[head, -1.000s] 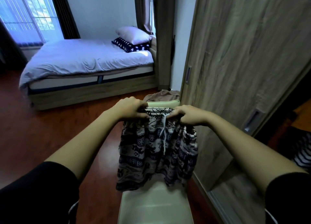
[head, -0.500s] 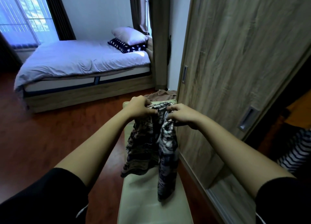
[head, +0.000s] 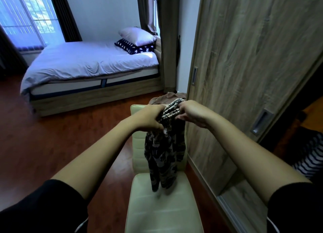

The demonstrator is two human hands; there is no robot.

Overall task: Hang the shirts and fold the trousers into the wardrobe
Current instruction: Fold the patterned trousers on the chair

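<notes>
A cream chair [head: 164, 208] is seen nearest, and the patterned trousers [head: 164, 155] are held hanging over its seat, gathered lengthwise. Their bunched waistband is gripped by the left hand [head: 150, 117], fingers curled round it, and pinched by the right hand [head: 190, 112] close beside. A brown garment [head: 161, 100] is draped over the chair back. The wardrobe door [head: 244, 75] is set at the right, and a bed [head: 87, 65] beyond.

Patterned trousers [head: 164, 155], bunched, hanging over chair [head: 162, 210]

Trousers [head: 164, 155] hang above chair [head: 162, 211]; wardrobe [head: 244, 75] right; bed [head: 83, 66] behind.
</notes>
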